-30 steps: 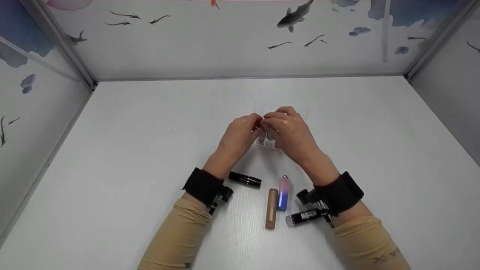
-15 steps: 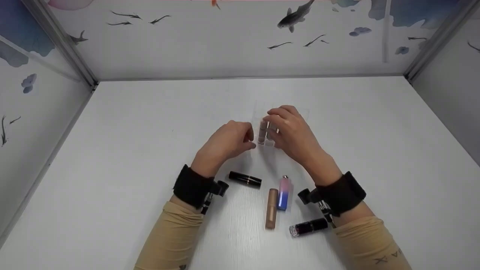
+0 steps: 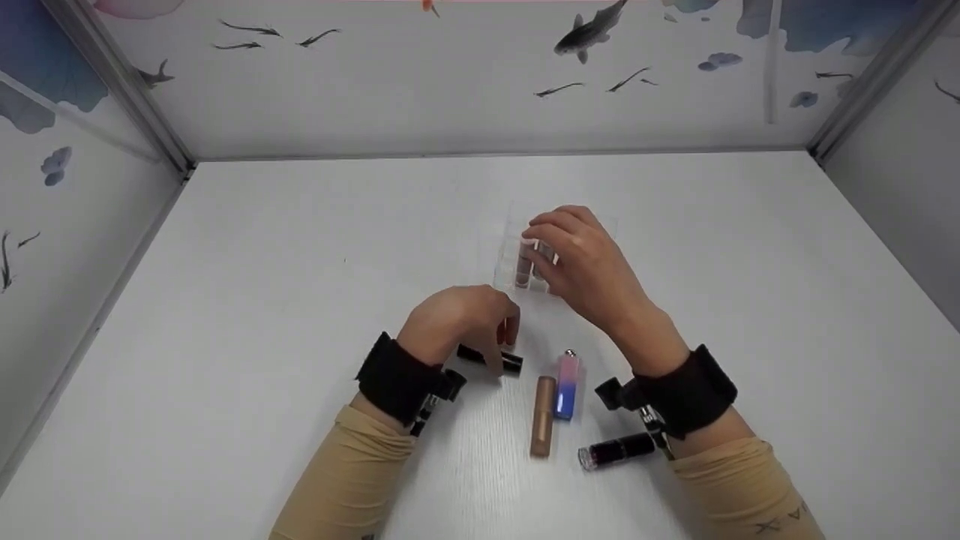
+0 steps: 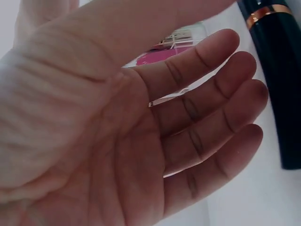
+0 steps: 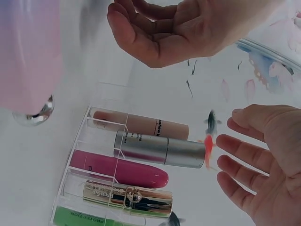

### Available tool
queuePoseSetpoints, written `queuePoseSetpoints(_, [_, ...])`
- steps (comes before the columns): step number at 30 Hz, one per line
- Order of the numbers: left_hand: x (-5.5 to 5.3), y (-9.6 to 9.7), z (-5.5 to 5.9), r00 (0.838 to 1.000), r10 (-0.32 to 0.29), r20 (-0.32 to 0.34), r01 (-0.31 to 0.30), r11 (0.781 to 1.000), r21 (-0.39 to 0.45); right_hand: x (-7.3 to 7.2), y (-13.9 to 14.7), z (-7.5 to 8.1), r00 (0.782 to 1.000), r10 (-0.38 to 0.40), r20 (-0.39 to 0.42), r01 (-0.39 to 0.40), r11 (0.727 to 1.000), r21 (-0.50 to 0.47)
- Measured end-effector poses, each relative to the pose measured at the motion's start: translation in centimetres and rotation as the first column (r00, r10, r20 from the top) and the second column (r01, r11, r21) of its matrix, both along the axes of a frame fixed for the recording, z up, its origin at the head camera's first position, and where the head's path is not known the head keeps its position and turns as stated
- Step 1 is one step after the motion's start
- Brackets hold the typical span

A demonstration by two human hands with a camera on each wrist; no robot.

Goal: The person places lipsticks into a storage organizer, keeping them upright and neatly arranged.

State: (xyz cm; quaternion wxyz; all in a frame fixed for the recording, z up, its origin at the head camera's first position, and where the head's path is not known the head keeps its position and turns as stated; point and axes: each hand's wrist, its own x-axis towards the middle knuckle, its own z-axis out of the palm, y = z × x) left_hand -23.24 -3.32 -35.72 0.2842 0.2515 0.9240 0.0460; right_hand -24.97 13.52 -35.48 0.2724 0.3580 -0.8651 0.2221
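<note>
My left hand [image 3: 469,322] reaches down over a black lipstick tube [image 3: 511,364] on the table, its thumb and fingers to either side. In the left wrist view the fingers curve loosely and a narrow gap separates them from the gold-banded tube [image 4: 282,94]. Above a clear divided organizer [image 5: 62,175] my right hand [image 3: 589,259] hovers, loosely bent fingers holding nothing. Standing in the organizer are a beige tube [image 5: 155,128], a silver tube [image 5: 160,149], a magenta tube [image 5: 122,169], a gold lipstick [image 5: 155,200] and a green tube [image 5: 77,216].
Nearer the person lie a bronze tube [image 3: 543,420], a pink-and-blue lipstick [image 3: 567,386] and a black tube with a clear end [image 3: 619,451], close to the right wrist strap. Printed white panels [image 3: 450,90] wall the table's back and sides.
My left hand has left the organizer and moved down toward the person, over the black lipstick. My right hand has stayed by the organizer. The black clear-ended tube has shifted slightly.
</note>
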Motion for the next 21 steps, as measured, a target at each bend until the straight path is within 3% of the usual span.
queuePoseSetpoints(7, [-0.1,0.0,-0.5,1.000,0.008,0.010,-0.009,1.000,0.009,0.0,0.1,-0.1,0.998,-0.025,0.056,0.024,1.000,0.015])
queuePoseSetpoints(11, [-0.5,-0.3,-0.4,1.000,0.022,-0.007,-0.021,0.998,0.066,0.2,0.2,-0.1,0.991,-0.045,0.123,0.041,0.999,0.035])
queuePoseSetpoints(14, [-0.9,-0.8,-0.2,0.998,0.023,-0.055,-0.015,0.988,0.153,0.3,0.3,0.0,0.982,-0.048,0.181,0.038,0.998,0.055])
queuePoseSetpoints(17, [-1.5,-1.3,0.0,0.992,0.048,-0.118,-0.012,0.957,0.289,0.3,0.3,-0.1,0.971,-0.031,0.238,0.016,0.998,0.066])
queuePoseSetpoints(21, [-2.0,-1.9,0.4,0.976,0.108,-0.188,-0.011,0.891,0.454,0.1,0.2,-0.3,0.957,0.002,0.291,-0.019,0.998,0.057])
